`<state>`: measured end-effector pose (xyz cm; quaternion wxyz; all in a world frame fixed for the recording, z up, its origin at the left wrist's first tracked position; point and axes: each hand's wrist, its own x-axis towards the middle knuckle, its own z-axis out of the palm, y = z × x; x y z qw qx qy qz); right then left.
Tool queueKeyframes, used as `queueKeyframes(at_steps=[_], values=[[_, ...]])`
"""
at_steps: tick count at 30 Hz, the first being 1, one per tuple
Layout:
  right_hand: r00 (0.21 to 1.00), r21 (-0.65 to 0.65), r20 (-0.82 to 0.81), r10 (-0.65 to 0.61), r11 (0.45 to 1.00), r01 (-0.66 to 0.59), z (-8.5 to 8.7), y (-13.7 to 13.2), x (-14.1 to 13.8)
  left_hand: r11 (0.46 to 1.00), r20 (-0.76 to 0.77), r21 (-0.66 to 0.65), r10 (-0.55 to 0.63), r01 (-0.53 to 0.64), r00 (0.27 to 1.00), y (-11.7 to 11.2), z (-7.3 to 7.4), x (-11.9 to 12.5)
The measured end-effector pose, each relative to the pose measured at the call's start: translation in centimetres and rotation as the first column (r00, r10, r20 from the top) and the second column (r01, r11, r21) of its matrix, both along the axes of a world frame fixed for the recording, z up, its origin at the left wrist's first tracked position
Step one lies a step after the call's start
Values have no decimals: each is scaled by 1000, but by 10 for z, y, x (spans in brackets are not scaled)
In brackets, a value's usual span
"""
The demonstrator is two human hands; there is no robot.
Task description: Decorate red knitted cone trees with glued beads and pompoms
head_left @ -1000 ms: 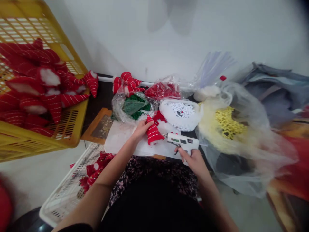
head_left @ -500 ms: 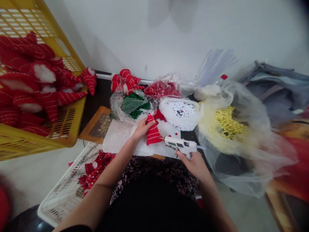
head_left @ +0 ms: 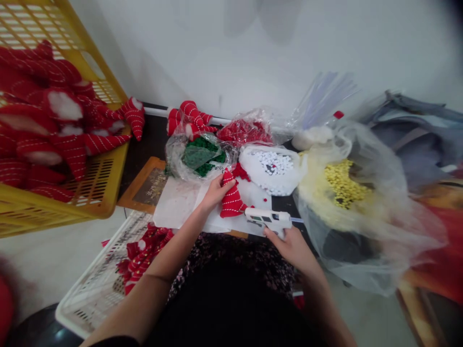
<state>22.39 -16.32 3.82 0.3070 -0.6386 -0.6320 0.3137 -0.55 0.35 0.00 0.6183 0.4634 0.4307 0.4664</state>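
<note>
My left hand (head_left: 216,193) is shut on a small red cone of fabric with white stripes (head_left: 231,200), which stands tilted on a white sheet (head_left: 177,205). My right hand (head_left: 292,249) grips a white hot glue gun (head_left: 266,220). The gun's nozzle points left and ends close to the cone's lower edge. A glue stick pokes out of the gun's back end. Small red bits lie on the sheet near the cone.
Clear bags hold green fabric (head_left: 197,156), red pieces (head_left: 246,132), white beads (head_left: 272,166) and yellow beads (head_left: 342,184). A yellow crate (head_left: 104,188) of striped red cones stands at left. A white crate (head_left: 108,270) sits below, with grey cloth (head_left: 415,140) at right.
The glue gun has swung level, with its nozzle now near the cone's lower right edge. The cone stays in my left hand and has turned slightly. The view has shifted a little.
</note>
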Motion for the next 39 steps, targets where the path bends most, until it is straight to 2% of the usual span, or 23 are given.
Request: queueKeyframes(at_steps=[3,10,22,32,39], values=[[999,46,-28,-41,998,43,-1,-1,-3,999,40,-37,-12,13,999,0,-4,-1],[998,101,-47,-45,994,50,5,-1,-17,995,90,-97,-4,13,996,2,-11,-2],[999,38,-19,-35,999,35,7,-2,-15,995,87,-97,20,-11,996,5,-14,-1],[1000,86,15,-1,996,-1,8,-4,-10,993,87,-119,29,-19,996,6,-14,-1],[998,161,-16,-64,985,65,7,1,-9,985,134,-168,62,-39,989,6,-13,0]])
